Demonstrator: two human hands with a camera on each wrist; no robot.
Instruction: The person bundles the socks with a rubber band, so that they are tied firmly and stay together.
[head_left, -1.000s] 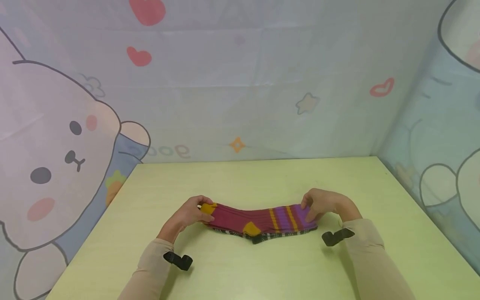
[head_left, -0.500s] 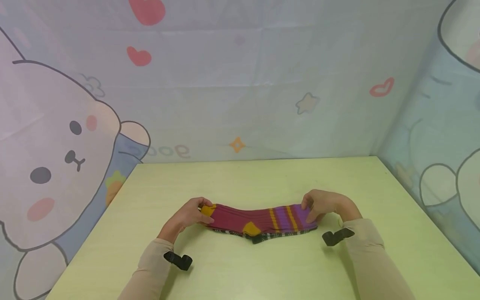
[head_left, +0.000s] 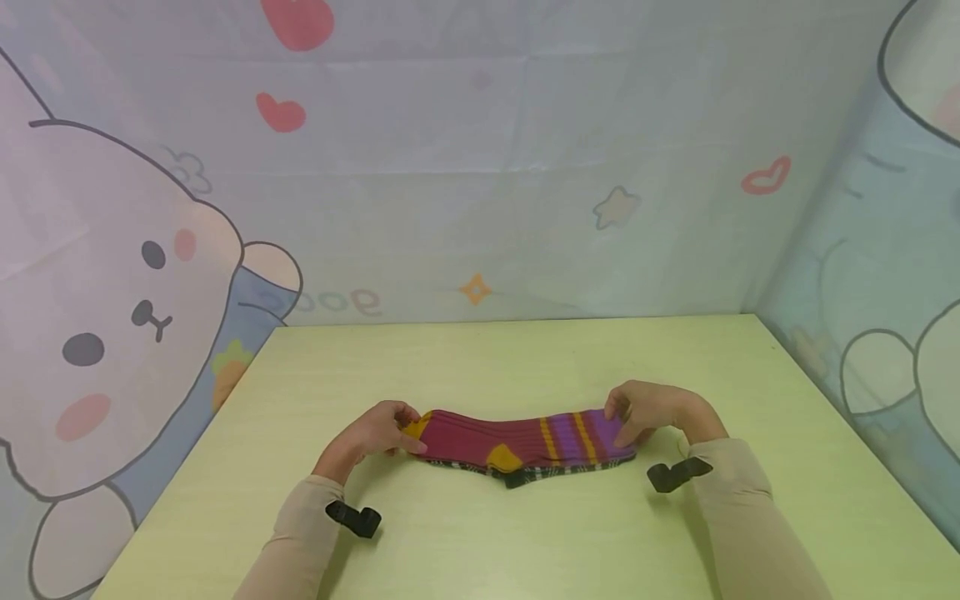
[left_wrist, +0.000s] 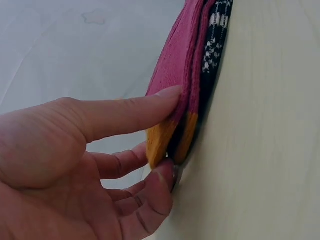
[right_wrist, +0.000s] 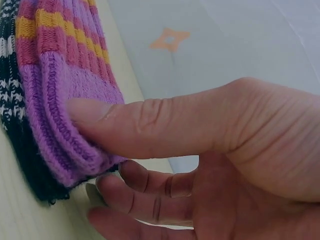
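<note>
Maroon socks [head_left: 472, 437] with yellow toe and heel and a purple striped cuff lie stacked over dark patterned socks [head_left: 551, 472], stretched left to right on the table. My left hand [head_left: 381, 429] pinches the toe end; in the left wrist view its thumb lies on the maroon knit [left_wrist: 172, 65] and its fingertips are at the yellow tips [left_wrist: 160, 140]. At the cuff end is my right hand [head_left: 648, 410], its thumb pressed on the purple cuff [right_wrist: 92, 82] and its fingers curled by the edge. The dark sock [right_wrist: 25, 155] shows beneath.
The pale yellow-green table [head_left: 480, 542] reaches back to a printed cloth [head_left: 480, 167] with hearts and a bear. Cloth also hangs at the right side. Black mounts [head_left: 356, 518] sit on both wrists over beige sleeves [head_left: 750, 517].
My left hand has shifted slightly down at the toe end, its fingers lying differently on the yellow part. The socks and my right hand have hardly moved.
</note>
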